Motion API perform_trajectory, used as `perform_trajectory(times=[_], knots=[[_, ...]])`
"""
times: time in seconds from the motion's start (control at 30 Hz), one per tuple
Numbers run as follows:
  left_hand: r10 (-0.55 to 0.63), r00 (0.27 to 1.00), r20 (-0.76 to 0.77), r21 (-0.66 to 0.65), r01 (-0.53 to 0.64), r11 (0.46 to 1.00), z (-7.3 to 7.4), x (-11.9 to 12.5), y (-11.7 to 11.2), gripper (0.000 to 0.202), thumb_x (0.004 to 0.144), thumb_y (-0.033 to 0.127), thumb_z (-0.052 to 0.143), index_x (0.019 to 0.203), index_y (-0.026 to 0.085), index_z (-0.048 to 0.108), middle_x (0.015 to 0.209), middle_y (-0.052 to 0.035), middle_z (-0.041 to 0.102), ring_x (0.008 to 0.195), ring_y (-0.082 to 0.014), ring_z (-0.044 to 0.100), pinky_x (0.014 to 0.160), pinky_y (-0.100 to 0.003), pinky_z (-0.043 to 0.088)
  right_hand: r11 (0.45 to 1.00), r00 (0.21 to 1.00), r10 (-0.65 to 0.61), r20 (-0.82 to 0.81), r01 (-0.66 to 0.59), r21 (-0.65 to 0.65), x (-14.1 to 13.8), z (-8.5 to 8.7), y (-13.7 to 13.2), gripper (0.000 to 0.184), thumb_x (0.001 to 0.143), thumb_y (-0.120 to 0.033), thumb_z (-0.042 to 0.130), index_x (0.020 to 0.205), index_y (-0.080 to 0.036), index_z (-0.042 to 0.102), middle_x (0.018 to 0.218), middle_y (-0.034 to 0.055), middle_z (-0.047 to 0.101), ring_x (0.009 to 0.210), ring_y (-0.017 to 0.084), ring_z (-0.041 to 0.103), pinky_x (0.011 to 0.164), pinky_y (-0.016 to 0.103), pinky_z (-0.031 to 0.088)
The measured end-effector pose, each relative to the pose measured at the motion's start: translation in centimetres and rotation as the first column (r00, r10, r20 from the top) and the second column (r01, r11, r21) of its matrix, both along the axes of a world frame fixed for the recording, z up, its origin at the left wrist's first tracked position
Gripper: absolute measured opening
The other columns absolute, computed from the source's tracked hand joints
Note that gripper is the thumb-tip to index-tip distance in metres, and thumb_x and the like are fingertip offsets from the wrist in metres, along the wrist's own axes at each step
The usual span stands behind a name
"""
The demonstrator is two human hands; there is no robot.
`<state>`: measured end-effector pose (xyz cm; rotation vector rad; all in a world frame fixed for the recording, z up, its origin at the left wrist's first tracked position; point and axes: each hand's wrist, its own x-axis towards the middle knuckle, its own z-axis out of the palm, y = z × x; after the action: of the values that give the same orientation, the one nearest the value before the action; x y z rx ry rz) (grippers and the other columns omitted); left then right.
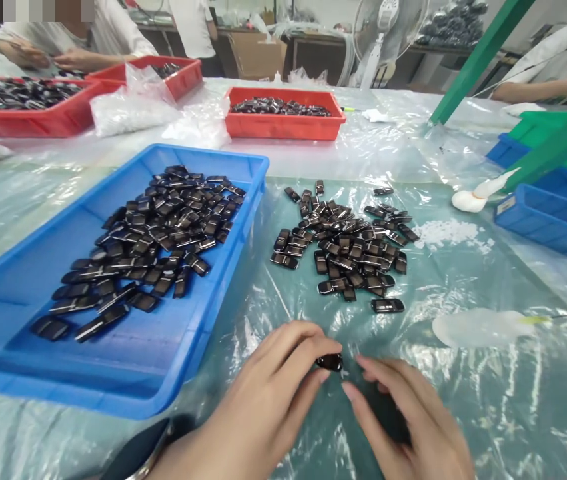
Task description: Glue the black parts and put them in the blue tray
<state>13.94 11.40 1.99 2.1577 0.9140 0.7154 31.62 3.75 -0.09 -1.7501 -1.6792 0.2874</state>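
Between the thumb and fingers of my left hand [283, 380] is a small glossy black plastic piece [331, 362], held just above the table covering. My right hand [408, 407] is close by on the right, thumb and fingers apart, with a small gap to the piece. Beyond both hands lies a loose pile of similar black pieces [356, 250], a single one [387, 305] lying at its near edge. Small white bits [450, 235] are scattered to the right of the pile. The underside of the held piece is hidden by my fingers.
A large blue tray [223, 293] with many black pieces stands at left. Red bins [286, 127] line the back. At right are small blue bins [548, 220], a white-wrapped bundle [469, 200], a translucent sheet [480, 328] and a green post [483, 60]. Other people work across the table.
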Motion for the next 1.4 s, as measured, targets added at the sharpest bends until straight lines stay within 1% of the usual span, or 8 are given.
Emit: perform_trajectory(times=[0.17, 0.3, 0.43, 0.63, 0.83, 1.1, 1.27, 1.4], knots=[[0.002, 1.0, -0.016, 0.044, -0.002, 0.999, 0.1, -0.1, 0.1, 0.027, 0.103, 0.008, 0.047, 0.125, 0.024, 0.052, 0.118, -0.0033, 0.055, 0.106, -0.0171, 0.058, 0.088, -0.029, 0.048, 0.977, 0.96, 0.205, 0.193, -0.211, 0.013, 1.2, -0.1, 1.7, 0.01, 0.101, -0.017, 0.048, 0.103, -0.022, 0.057, 0.092, 0.0053, 0.062, 0.077, 0.02, 0.064, 0.06, 0.03, 0.05], [-0.004, 1.0, -0.024, 0.064, 0.005, 0.998, 0.1, -0.1, 0.0, 0.027, 0.104, 0.009, 0.045, 0.125, 0.024, 0.051, 0.117, -0.0036, 0.056, 0.105, -0.0179, 0.058, 0.086, -0.031, 0.049, 0.968, 0.943, 0.249, 0.222, -0.247, -0.038, 1.4, 0.0, 1.7, 0.017, 0.101, -0.021, 0.05, 0.117, -0.021, 0.057, 0.099, 0.0077, 0.062, 0.082, 0.021, 0.064, 0.059, 0.029, 0.055], [0.008, 0.998, -0.054, 0.061, -0.005, 0.998, 0.1, -0.2, -0.1, 0.029, 0.104, 0.01, 0.044, 0.128, 0.026, 0.05, 0.12, -0.004, 0.055, 0.108, -0.0189, 0.057, 0.086, -0.032, 0.049, 0.967, 0.94, 0.254, 0.227, -0.248, -0.054, 1.1, -0.2, 1.7, 0.018, 0.101, -0.015, 0.043, 0.11, -0.022, 0.058, 0.097, 0.0074, 0.061, 0.08, 0.02, 0.065, 0.052, 0.027, 0.052], [0.012, 0.999, -0.053, 0.071, -0.008, 0.997, 0.2, -0.2, 0.0, 0.028, 0.105, 0.011, 0.043, 0.128, 0.025, 0.05, 0.12, -0.0045, 0.056, 0.108, -0.0194, 0.058, 0.087, -0.033, 0.05, 0.965, 0.935, 0.262, 0.24, -0.258, -0.046, 1.5, -0.1, 2.2, 0.018, 0.102, -0.015, 0.041, 0.111, -0.023, 0.056, 0.102, 0.0081, 0.062, 0.088, 0.021, 0.068, 0.056, 0.026, 0.054], [0.003, 0.999, -0.046, 0.068, 0.0, 0.998, 0.5, -0.1, -0.1, 0.027, 0.105, 0.012, 0.043, 0.127, 0.026, 0.051, 0.117, -0.0046, 0.057, 0.104, -0.0198, 0.059, 0.083, -0.033, 0.051, 0.989, 0.978, 0.14, -0.153, -0.146, -0.031, 1.7, 1.2, 2.0, 0.011, 0.104, -0.023, 0.042, 0.104, -0.025, 0.052, 0.097, 0.0038, 0.06, 0.083, 0.011, 0.067, 0.068, 0.016, 0.055], [-0.024, 0.999, -0.026, 0.061, 0.026, 0.998, 0.6, 0.0, -0.1, 0.025, 0.105, 0.012, 0.043, 0.126, 0.023, 0.052, 0.116, -0.0052, 0.058, 0.103, -0.0201, 0.06, 0.084, -0.034, 0.051, 0.991, 0.876, -0.069, -0.478, 0.006, -0.133, 2.2, 1.1, 1.7, 0.013, 0.101, -0.035, 0.053, 0.097, -0.029, 0.064, 0.088, 0.0001, 0.068, 0.077, 0.01, 0.066, 0.071, 0.012, 0.054], [-0.03, 0.999, -0.029, 0.053, 0.032, 0.998, 0.6, 0.1, 0.0, 0.026, 0.104, 0.012, 0.044, 0.126, 0.023, 0.052, 0.116, -0.0049, 0.058, 0.103, -0.0198, 0.06, 0.083, -0.033, 0.051, 0.981, 0.794, 0.006, -0.608, -0.123, -0.151, 2.7, 1.2, 1.5, 0.017, 0.097, -0.03, 0.061, 0.108, -0.036, 0.073, 0.101, 0.0003, 0.074, 0.081, 0.012, 0.073, 0.072, 0.015, 0.058], [-0.032, 0.999, -0.014, 0.073, 0.033, 0.997, 0.6, 0.1, -0.1, 0.025, 0.104, 0.012, 0.044, 0.124, 0.023, 0.053, 0.116, -0.0045, 0.059, 0.103, -0.0186, 0.06, 0.084, -0.031, 0.051, 0.978, 0.677, -0.022, -0.735, -0.137, -0.156, 1.9, 1.3, 1.6, 0.018, 0.096, -0.027, 0.062, 0.099, -0.038, 0.077, 0.097, -0.0015, 0.075, 0.077, 0.012, 0.073, 0.071, 0.018, 0.06]])
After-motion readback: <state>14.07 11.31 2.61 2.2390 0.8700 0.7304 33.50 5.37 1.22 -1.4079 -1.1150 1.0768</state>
